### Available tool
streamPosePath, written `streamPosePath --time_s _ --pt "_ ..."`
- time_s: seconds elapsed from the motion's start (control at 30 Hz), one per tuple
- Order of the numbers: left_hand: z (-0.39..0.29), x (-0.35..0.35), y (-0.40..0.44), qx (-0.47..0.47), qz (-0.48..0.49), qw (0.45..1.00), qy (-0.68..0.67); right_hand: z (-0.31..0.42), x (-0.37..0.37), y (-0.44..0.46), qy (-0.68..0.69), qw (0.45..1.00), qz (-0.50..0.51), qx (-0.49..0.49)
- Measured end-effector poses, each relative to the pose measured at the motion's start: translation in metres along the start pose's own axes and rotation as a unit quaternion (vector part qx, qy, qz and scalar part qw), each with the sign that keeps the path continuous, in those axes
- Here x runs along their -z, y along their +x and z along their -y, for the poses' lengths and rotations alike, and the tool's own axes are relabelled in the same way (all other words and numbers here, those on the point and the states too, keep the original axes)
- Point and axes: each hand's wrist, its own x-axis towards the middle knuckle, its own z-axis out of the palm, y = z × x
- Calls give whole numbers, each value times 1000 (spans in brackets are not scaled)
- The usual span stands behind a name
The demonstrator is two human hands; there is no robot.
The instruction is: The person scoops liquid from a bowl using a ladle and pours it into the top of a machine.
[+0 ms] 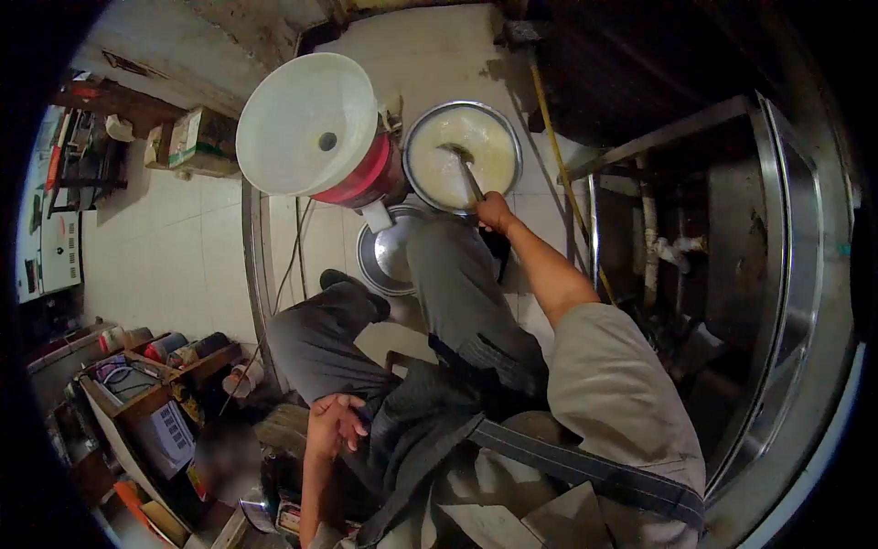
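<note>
My right hand (495,212) is closed around the handle of a metal ladle (468,174). The ladle's head dips into pale, creamy contents in a round metal basin (519,166) on the tiled floor. What exactly fills the basin I cannot make out. My left hand (338,420) rests by my left thigh, fingers loosely apart and holding nothing. Left of the basin stands a red machine (366,174) topped by a wide whitish funnel (274,128). Under its white spout (376,216) sits a second metal bowl (370,259), partly hidden by my leg.
To the right is a metal frame (773,183) with pipes inside, and a yellow pole (551,137) leans near it. A wooden box of tools and papers (137,403) stands at lower left. A cardboard box (203,137) lies at upper left. A cable (294,256) runs along the floor.
</note>
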Motion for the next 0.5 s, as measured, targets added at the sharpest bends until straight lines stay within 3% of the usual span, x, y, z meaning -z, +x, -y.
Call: streamPosePath --time_s 0.17,0.5 --pt "-5 -4 -4 18 -11 1000 13 -32 -3 14 -46 998 39 6" --pt "7 0 -4 -12 -6 1000 -12 -14 7 -38 -95 994 51 -10"
